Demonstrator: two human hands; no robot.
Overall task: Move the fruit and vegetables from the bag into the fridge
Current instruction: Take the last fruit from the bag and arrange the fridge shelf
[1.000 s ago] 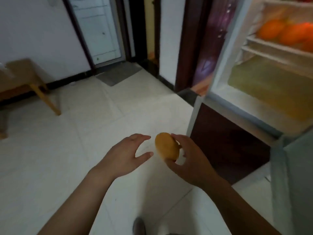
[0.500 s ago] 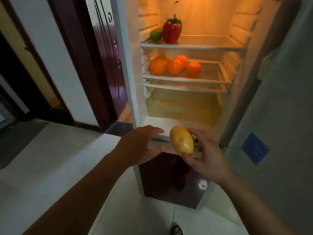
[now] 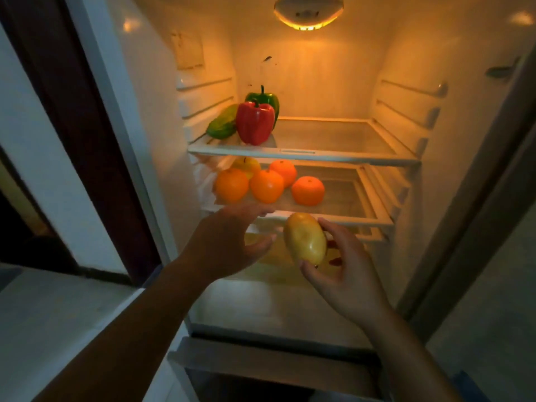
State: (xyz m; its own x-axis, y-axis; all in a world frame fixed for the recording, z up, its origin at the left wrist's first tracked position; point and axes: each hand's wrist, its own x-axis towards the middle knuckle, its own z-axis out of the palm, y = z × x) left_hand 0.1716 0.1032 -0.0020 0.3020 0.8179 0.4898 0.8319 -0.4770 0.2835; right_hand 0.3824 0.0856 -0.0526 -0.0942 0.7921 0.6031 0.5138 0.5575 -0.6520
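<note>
Potato pinched in the right hand, fingertips on its far side and thumb under its lower end, held right at the fridge mouth, likely so it can go straight in. Just left of that grip hovers the left hand, fingers spread and holding nothing, perhaps ready to steady. Directly beyond the grip sits the lower shelf with oranges; higher up, the red pepper and green pepper. Bare shelf lies right of the oranges — a sensible landing spot.
</note>
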